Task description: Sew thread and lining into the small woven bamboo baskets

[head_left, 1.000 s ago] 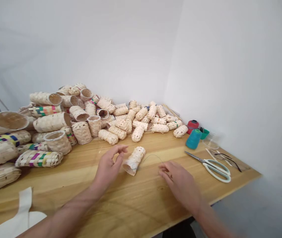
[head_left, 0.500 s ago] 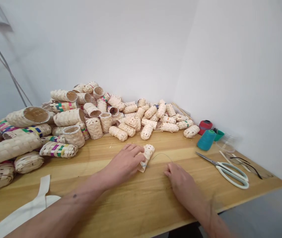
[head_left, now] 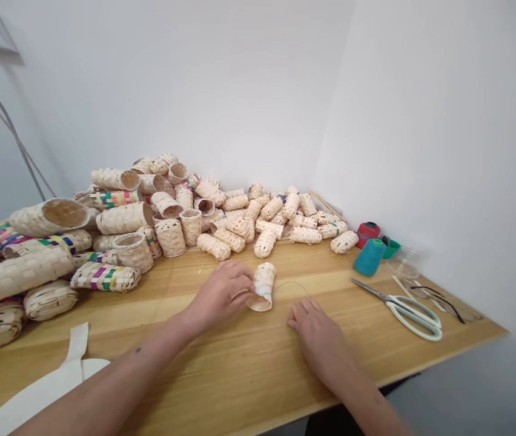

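Observation:
A small pale woven basket tube (head_left: 263,284) lies on the wooden table (head_left: 240,363), its open end toward me. My left hand (head_left: 221,292) curls round its left side and grips it. A thin thread (head_left: 292,284) arcs from the tube's rim to my right hand (head_left: 315,330), which rests palm down on the table with the fingers pinched together near the thread's end. What the right fingers hold is too fine to see clearly.
A big heap of woven baskets (head_left: 122,218), some with coloured bands, fills the back left. Teal (head_left: 369,257) and red thread spools (head_left: 366,231), a clear dish (head_left: 404,264) and white-handled scissors (head_left: 406,306) lie at right. White fabric (head_left: 58,381) lies near left.
My left hand reached forward and closed on the small tube, turning it so its open end faces me. My right hand stayed beside the thread. The view shifted left.

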Action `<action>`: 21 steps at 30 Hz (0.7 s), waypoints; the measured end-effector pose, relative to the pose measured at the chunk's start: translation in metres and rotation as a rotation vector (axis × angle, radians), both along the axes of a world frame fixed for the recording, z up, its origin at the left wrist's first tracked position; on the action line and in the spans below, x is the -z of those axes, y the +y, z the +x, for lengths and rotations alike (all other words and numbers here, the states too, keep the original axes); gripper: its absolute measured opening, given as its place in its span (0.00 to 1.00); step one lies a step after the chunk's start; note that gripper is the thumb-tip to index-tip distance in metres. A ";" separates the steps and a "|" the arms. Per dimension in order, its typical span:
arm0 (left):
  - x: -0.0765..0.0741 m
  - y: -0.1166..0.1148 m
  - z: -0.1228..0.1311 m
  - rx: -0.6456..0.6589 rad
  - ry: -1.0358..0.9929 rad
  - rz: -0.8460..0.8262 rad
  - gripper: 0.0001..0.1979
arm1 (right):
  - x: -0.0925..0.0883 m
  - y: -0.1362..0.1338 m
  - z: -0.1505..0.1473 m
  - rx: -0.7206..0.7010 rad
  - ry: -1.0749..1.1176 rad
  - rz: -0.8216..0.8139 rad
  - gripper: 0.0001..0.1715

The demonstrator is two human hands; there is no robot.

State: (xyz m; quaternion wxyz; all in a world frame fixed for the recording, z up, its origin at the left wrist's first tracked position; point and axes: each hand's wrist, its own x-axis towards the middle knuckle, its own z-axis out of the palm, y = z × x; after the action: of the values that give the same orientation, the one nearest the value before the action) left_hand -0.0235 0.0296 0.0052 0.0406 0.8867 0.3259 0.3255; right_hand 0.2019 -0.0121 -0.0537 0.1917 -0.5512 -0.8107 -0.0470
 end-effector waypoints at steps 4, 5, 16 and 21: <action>0.002 0.000 0.004 -0.062 -0.323 -0.312 0.06 | -0.007 -0.007 0.010 0.012 0.252 -0.107 0.12; 0.002 -0.001 0.005 -0.076 -0.376 -0.382 0.06 | -0.012 -0.008 0.012 0.026 0.359 -0.160 0.12; 0.001 -0.002 0.006 -0.065 -0.733 -0.752 0.11 | -0.056 0.008 0.003 -0.061 0.740 -0.273 0.14; -0.002 -0.003 0.005 -0.037 -0.748 -0.725 0.10 | -0.063 0.011 -0.023 -0.186 0.781 -0.245 0.13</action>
State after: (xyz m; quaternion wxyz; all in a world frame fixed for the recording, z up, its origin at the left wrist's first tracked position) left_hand -0.0183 0.0268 0.0076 0.4529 0.6330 0.3966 0.4868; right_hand 0.1790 -0.0011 0.0094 0.4211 -0.4708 -0.7230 0.2798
